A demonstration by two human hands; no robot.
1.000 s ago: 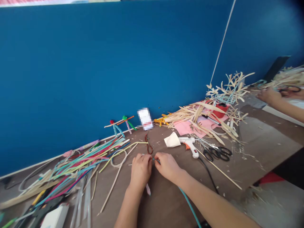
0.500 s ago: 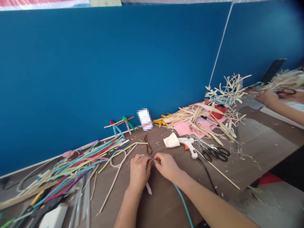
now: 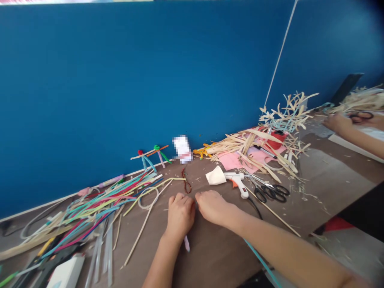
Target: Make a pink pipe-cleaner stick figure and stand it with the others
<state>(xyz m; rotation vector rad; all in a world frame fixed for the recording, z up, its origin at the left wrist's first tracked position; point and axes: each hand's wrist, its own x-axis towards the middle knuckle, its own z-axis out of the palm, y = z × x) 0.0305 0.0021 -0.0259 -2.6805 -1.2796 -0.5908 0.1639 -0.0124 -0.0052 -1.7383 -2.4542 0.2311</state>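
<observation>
My left hand (image 3: 181,214) is closed with its fingertips curled down. From under it pokes the end of a lilac pipe-cleaner piece (image 3: 187,243), the rest hidden by the hand. Close beside it, my right hand (image 3: 211,206) is pinched shut, a small gap between the two. A long light-blue pipe cleaner (image 3: 261,262) trails out below my right forearm; its upper end is hidden in my fingers. Just beyond the hands lies a string of brown beads (image 3: 187,185).
Pipe cleaners (image 3: 99,206) pile up at left. At right lie a glue gun (image 3: 240,185), black-handled scissors (image 3: 273,193) and pale strips (image 3: 246,146). Two pipe-cleaner figures (image 3: 151,158) lean on the blue wall (image 3: 150,80). Another person's hand (image 3: 339,123) works at far right.
My right forearm has swung outward to the right, carrying the trailing light-blue pipe cleaner with it. Both hands have turned so their fingertips are more hidden; the left moved slightly right.
</observation>
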